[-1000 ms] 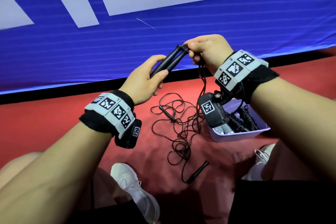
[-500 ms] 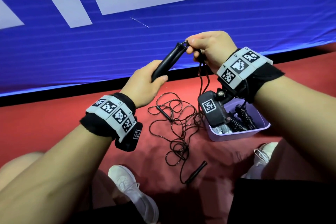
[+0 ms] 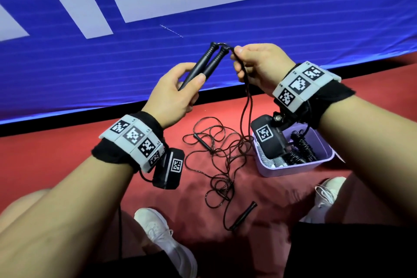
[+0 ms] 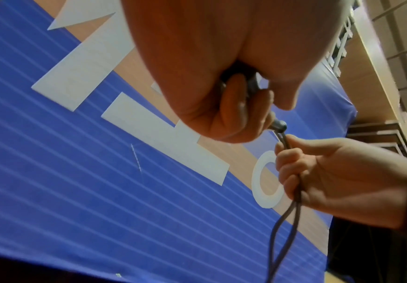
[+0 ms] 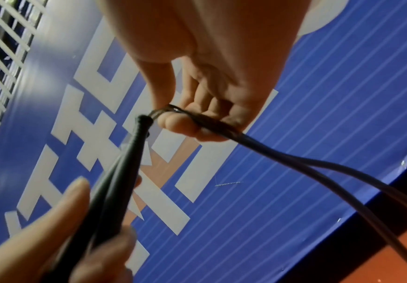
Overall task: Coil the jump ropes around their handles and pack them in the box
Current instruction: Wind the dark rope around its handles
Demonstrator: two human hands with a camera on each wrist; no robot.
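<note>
My left hand [image 3: 176, 92] grips two black jump-rope handles [image 3: 204, 63] side by side, their tops tilted up and to the right. My right hand [image 3: 255, 63] pinches the doubled black rope [image 3: 247, 101] just below the handle tops; both strands hang down to the floor. In the right wrist view the rope [image 5: 294, 159] runs over my curled fingers [image 5: 185, 124] from the handles [image 5: 122, 168]. A second rope [image 3: 216, 160] lies tangled on the red mat, its handles [image 3: 244, 214] apart. The lilac box [image 3: 293, 167] holds coiled ropes [image 3: 302, 144].
A blue padded wall [image 3: 135, 56] with white lettering stands right behind the hands. The red mat [image 3: 45, 153] spreads to the left. My white shoes [image 3: 167, 241] and knees frame the tangle. The wrist cameras [image 3: 268, 140] hang over the box and the mat.
The handle pair has tipped more upright and the two handles have spread slightly. My right hand slid a little away from the handle tops, drawing the doubled rope taut.
</note>
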